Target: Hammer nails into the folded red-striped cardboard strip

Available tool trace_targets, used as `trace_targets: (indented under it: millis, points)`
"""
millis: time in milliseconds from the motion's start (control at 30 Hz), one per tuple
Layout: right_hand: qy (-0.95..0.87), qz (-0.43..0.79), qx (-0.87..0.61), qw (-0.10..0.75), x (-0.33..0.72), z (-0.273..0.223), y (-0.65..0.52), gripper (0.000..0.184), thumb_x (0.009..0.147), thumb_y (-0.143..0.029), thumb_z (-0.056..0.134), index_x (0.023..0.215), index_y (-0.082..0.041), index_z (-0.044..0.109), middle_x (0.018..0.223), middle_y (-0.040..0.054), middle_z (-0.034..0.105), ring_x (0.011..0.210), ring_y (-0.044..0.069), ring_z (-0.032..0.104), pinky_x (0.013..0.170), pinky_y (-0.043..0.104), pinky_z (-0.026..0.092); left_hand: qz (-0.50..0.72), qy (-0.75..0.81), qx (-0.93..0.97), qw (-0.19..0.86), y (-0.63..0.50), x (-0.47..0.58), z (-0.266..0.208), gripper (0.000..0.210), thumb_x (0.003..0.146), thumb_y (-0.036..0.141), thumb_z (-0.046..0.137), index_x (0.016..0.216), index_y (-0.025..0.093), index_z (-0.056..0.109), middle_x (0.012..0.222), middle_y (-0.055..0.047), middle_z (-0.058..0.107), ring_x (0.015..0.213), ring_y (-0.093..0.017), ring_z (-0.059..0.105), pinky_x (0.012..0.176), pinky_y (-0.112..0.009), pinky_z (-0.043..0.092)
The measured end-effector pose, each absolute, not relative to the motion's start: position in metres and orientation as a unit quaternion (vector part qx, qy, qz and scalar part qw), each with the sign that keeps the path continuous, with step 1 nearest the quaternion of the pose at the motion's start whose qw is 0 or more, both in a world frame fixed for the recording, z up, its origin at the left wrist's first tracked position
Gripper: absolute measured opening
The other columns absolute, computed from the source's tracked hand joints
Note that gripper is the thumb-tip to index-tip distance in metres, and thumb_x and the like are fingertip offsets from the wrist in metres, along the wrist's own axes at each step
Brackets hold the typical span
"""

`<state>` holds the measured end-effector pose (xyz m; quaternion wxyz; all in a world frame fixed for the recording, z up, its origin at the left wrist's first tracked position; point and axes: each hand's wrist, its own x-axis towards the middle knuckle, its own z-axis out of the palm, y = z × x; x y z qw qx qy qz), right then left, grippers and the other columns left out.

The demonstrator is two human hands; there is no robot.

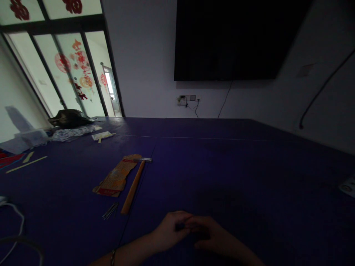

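My left hand [172, 229] and my right hand [208, 232] meet at the fingertips low in the view, just above the purple table [222, 166]. The fingers of both are loosely bent, with gaps showing between thumbs and fingers, and no object shows in either hand. To the left of them lies a hammer [133, 186] with a wooden handle, its metal head at the far end. Beside its handle end are several thin nails [110, 211]. A torn, flattened piece of brown cardboard [118, 176] rests left of the hammer, its far end touching or under the head.
A white cable [20, 218] curves at the left edge. Farther back on the left are a black bag [70, 118], a white packet [102, 135] and thin strips [27, 164]. A dark screen [235, 40] hangs on the wall above sockets [191, 98]. A pale object [348, 187] sits far right.
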<state>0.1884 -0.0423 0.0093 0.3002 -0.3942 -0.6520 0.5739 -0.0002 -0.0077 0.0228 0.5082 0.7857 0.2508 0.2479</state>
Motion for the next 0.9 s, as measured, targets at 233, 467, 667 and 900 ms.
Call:
trace_targets:
  millis: [233, 467, 667, 900]
  points:
    - [-0.654, 0.580, -0.373, 0.311, 0.190, 0.003, -0.040, 0.048, 0.061, -0.028, 0.073, 0.106, -0.024, 0.058, 0.114, 0.0072, 0.058, 0.108, 0.025, 0.051, 0.094, 0.043, 0.037, 0.241, 0.252, 0.785, 0.513, -0.007, 0.000, 0.023, 0.030, 0.072, 0.007, 0.050, 0.098, 0.017, 0.060, 0.096, -0.004, 0.061, 0.091, -0.016, 0.054, 0.082, -0.028, 0.041]
    - [-0.639, 0.579, -0.390, 0.324, 0.192, -0.003, -0.041, 0.049, 0.059, -0.027, 0.074, 0.106, -0.022, 0.058, 0.113, 0.0081, 0.058, 0.108, 0.025, 0.052, 0.095, 0.042, 0.036, 0.243, 0.247, 0.781, 0.520, -0.007, -0.001, 0.022, 0.031, 0.073, 0.008, 0.050, 0.101, 0.016, 0.060, 0.099, -0.005, 0.061, 0.094, -0.018, 0.054, 0.085, -0.030, 0.040]
    - [-0.659, 0.573, -0.373, 0.313, 0.191, 0.003, -0.041, 0.046, 0.062, -0.028, 0.072, 0.106, -0.022, 0.058, 0.111, 0.0078, 0.060, 0.107, 0.024, 0.053, 0.095, 0.042, 0.036, 0.244, 0.247, 0.780, 0.521, -0.008, -0.001, 0.022, 0.033, 0.074, 0.009, 0.050, 0.104, 0.017, 0.059, 0.102, -0.005, 0.061, 0.097, -0.018, 0.053, 0.087, -0.030, 0.040]
    - [-0.660, 0.581, -0.369, 0.300, 0.187, 0.016, -0.041, 0.044, 0.062, -0.030, 0.070, 0.104, -0.023, 0.060, 0.112, 0.0075, 0.060, 0.107, 0.025, 0.052, 0.094, 0.044, 0.036, 0.246, 0.247, 0.787, 0.509, -0.007, -0.001, 0.022, 0.028, 0.074, 0.010, 0.050, 0.100, 0.016, 0.060, 0.098, -0.006, 0.061, 0.093, -0.018, 0.054, 0.084, -0.030, 0.041]
